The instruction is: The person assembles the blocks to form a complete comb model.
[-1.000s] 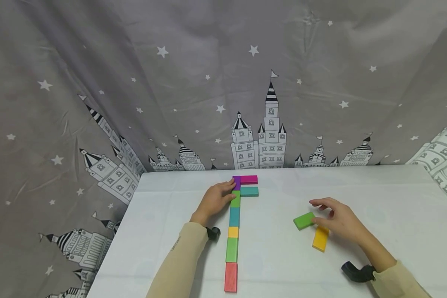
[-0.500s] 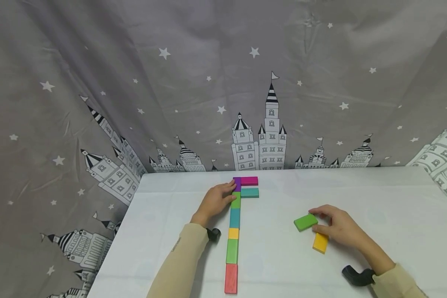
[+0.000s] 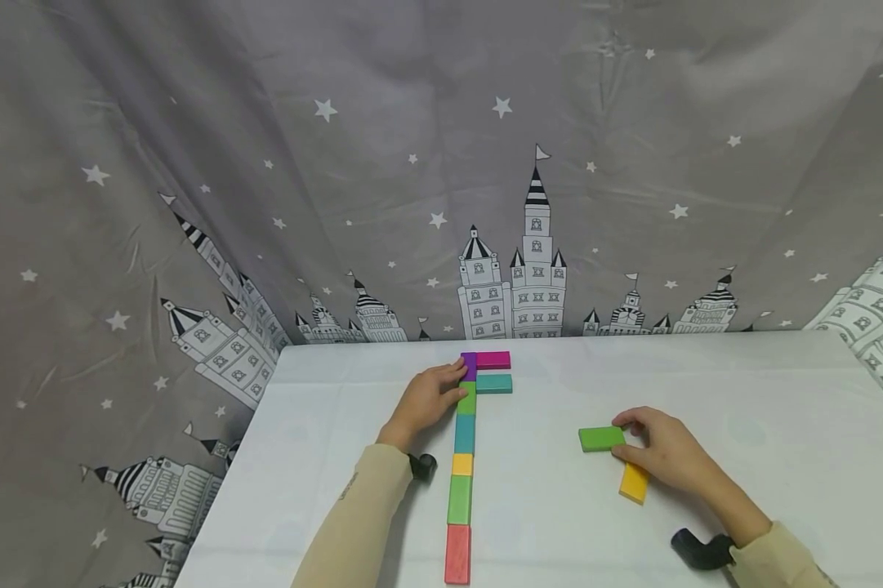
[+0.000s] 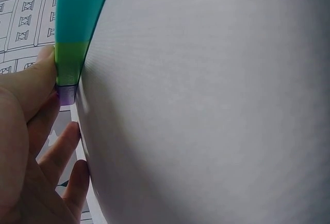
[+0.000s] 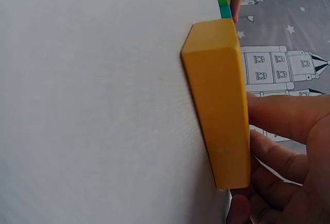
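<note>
A row of coloured blocks runs down the table in the head view, with a purple block (image 3: 469, 367) at its far end and a green block (image 3: 467, 399) below it. My left hand (image 3: 421, 404) lies against the row's left side. Its fingertips touch the purple block and its thumb touches that green block (image 4: 71, 64). On the right, my right hand (image 3: 669, 449) pinches the right end of a loose green block (image 3: 598, 439) between thumb and fingers. A yellow block (image 3: 635, 483) lies under that hand, its upper end hidden; it looms large in the right wrist view.
Magenta (image 3: 493, 360) and teal (image 3: 494, 384) blocks stick out rightward near the row's far end. Nearer me, the row holds a teal block (image 3: 465, 434), a small yellow block (image 3: 462, 465), a green block and a red block (image 3: 457, 554). A grey printed curtain (image 3: 412, 188) hangs behind the white table.
My right fingers have closed on the loose green block and turned it from slanted to nearly level across the view. My left hand has stayed at the row.
</note>
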The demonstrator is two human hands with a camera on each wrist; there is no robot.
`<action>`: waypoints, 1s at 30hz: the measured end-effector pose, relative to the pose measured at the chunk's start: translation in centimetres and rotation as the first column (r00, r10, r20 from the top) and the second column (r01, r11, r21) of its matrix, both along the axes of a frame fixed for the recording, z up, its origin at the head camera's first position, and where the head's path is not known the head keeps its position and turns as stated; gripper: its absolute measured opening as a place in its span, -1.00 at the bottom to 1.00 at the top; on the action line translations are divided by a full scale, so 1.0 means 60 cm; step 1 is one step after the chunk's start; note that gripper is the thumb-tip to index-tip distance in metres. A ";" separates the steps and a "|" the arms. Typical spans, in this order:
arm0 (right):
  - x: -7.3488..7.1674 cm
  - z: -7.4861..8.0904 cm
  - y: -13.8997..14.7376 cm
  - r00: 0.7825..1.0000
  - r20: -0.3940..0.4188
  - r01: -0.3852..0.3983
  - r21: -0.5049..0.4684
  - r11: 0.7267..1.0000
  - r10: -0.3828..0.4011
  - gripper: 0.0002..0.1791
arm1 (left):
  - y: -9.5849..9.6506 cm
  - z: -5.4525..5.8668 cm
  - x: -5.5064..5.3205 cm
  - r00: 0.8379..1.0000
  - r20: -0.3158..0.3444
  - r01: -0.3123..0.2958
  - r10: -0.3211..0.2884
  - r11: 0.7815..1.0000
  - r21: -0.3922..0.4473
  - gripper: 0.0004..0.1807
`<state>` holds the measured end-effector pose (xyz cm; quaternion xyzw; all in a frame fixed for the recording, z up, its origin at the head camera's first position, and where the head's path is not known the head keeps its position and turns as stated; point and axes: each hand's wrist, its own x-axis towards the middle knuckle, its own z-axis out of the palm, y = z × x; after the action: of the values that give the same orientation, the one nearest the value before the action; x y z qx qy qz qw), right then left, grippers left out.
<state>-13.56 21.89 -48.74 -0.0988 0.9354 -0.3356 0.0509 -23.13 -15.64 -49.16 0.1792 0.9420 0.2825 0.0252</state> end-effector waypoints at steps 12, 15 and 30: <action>-0.001 0.003 -0.003 1.000 -0.006 -0.028 0.001 1.000 0.028 -0.60 | -0.001 0.000 -0.001 1.000 0.008 -0.010 0.010 1.000 0.003 -0.46; -0.001 0.004 -0.004 1.000 -0.013 -0.025 0.002 1.000 0.025 -0.59 | -0.001 0.000 0.000 1.000 0.016 -0.011 0.011 1.000 -0.001 -0.46; -0.006 0.026 -0.027 0.987 -0.158 -0.051 -0.049 0.997 0.043 -0.63 | 0.001 0.003 0.002 1.000 0.009 -0.012 0.012 1.000 0.005 -0.46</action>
<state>-13.95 20.24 -47.18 -0.1482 0.9247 -0.3503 -0.0174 -23.01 -15.57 -48.99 0.1725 0.9423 0.2858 0.0271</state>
